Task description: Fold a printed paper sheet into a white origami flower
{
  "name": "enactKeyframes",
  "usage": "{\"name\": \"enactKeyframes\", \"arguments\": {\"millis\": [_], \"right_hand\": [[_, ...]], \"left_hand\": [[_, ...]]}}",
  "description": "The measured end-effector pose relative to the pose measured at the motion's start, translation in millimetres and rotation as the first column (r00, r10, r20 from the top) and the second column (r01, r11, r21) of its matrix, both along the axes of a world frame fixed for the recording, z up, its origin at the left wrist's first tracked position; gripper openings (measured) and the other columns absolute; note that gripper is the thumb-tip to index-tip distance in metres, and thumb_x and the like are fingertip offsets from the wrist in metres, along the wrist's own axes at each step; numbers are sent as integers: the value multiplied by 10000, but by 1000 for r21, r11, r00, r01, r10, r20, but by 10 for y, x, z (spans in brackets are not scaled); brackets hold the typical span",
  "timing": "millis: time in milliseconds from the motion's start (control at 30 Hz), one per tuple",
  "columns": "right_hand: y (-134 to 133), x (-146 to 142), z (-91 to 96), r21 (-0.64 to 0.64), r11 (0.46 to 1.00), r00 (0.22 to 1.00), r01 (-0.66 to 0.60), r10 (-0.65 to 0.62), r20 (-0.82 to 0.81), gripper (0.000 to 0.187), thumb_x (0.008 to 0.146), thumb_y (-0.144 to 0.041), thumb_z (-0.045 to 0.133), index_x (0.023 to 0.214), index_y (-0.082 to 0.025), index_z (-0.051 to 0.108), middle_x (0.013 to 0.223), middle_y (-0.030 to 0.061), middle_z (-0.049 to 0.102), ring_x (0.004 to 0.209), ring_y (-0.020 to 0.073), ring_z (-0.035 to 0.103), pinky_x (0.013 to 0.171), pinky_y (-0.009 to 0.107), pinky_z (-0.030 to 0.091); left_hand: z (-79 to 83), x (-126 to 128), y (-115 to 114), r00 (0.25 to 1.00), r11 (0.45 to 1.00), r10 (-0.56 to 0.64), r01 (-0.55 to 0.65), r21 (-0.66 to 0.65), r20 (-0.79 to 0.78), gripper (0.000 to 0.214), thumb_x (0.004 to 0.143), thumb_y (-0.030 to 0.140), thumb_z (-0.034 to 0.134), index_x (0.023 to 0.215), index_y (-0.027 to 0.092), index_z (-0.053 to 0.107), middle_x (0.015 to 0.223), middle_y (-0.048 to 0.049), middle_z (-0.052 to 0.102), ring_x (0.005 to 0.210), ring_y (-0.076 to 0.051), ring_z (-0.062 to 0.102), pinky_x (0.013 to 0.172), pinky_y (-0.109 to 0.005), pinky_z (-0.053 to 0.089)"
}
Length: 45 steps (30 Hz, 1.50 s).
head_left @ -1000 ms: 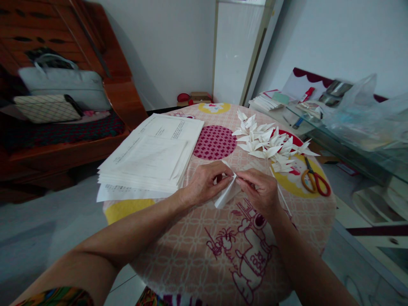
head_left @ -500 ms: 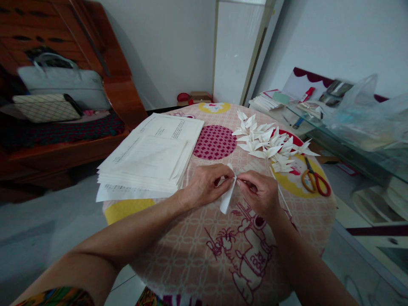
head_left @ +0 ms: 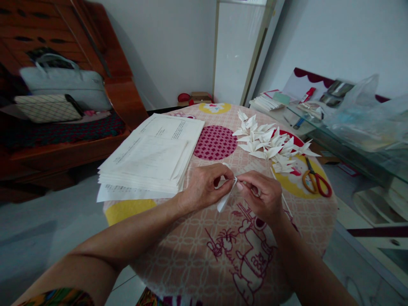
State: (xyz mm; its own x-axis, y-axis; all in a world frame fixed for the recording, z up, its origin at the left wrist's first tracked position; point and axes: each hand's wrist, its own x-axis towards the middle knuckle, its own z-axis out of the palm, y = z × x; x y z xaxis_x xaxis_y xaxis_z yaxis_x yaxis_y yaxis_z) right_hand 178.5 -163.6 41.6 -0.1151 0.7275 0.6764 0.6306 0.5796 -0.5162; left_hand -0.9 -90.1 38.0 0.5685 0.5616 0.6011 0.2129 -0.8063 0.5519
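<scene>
Two hands (head_left: 204, 186) (head_left: 263, 193), one held paper (head_left: 224, 203), one pair scissors (head_left: 313, 172).

Home interior, apparently a living room. Carved wooden settee (head_left: 123, 100), reddish-brown, its seat spread with a dark woven cover (head_left: 98, 127); upon it sit a pale handbag (head_left: 78, 88) and a smaller lattice-patterned bag (head_left: 44, 109). Round table, dressed in a soft pink patterned cloth (head_left: 178, 246) that bears a cartoon figure (head_left: 256, 257). Glass shelf (head_left: 366, 160) to the right, holding household clutter, including a clear plastic bag (head_left: 360, 119). Plain painted wall (head_left: 168, 46). Floor (head_left: 73, 221), pale, showing a tile joint near the table.
</scene>
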Motion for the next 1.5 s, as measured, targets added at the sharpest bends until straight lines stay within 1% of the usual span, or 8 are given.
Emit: {"name": "enactKeyframes", "arguments": {"millis": [267,600,733,867,1000,1133,1267,1500], "right_hand": [[5,-20,-25,-49,998,999,32,-34,-41,121,840,-275,724,918,-196,675,701,-28,625,522,84,483,532,236,422],[-14,-38,-3,-58,997,998,50,-53,-41,110,814,-156,674,918,-191,664,718,-27,630,553,93,517,564,243,437],[-19,-36,3,-7,998,998,62,-62,-31,118,814,-99,640,901,-175,665,724,-12,632,565,93,528,572,240,443],[-5,-36,2,57,997,999,45,-44,-24,112,834,-78,628,888,-166,671,760,17,666,568,92,532,554,232,443],[-7,-31,23,82,996,1000,18,-16,-25,118,838,-65,630,887,-162,676,739,27,660,586,107,554,561,239,459],[-19,-24,53,78,997,1000,-28,29,-11,140,834,-48,628,887,-170,672,754,34,675,629,120,592,586,244,477],[-19,-18,51,53,998,999,-46,46,-3,140,838,-61,622,891,-180,673,761,30,679,652,128,604,594,250,475],[-17,-2,16,-48,998,999,29,-31,-27,64,823,-115,646,803,-171,670,648,-19,602,525,90,487,513,233,394]], "left_hand": [[-17,16,-15,999,999,42,-42,-25,-5,89,862,211,642,803,159,683,677,23,672,510,-59,502,525,-195,393],[-8,16,-26,998,998,54,-55,24,42,64,862,187,674,808,155,688,676,23,668,517,-57,496,520,-195,385],[-7,-2,-2,995,997,-12,5,71,100,50,880,198,676,850,161,690,751,5,682,592,-72,541,550,-198,415],[1,-25,39,987,988,-80,60,142,140,45,883,178,671,915,167,701,901,-38,705,809,-116,649,689,-224,505],[24,-50,80,983,973,-123,92,213,137,41,873,199,683,901,179,705,1064,-75,731,1017,-181,670,917,-351,527],[58,-73,108,964,960,-246,228,159,103,51,887,182,651,909,173,696,1100,-89,745,1103,-202,671,1014,-416,507],[63,-75,114,954,959,-281,273,82,107,46,888,175,642,884,176,688,918,-48,757,942,-171,707,1044,-426,488],[8,-38,66,973,973,-184,201,-117,141,57,852,186,678,806,153,681,803,-37,726,758,-135,687,725,-255,540]]}}
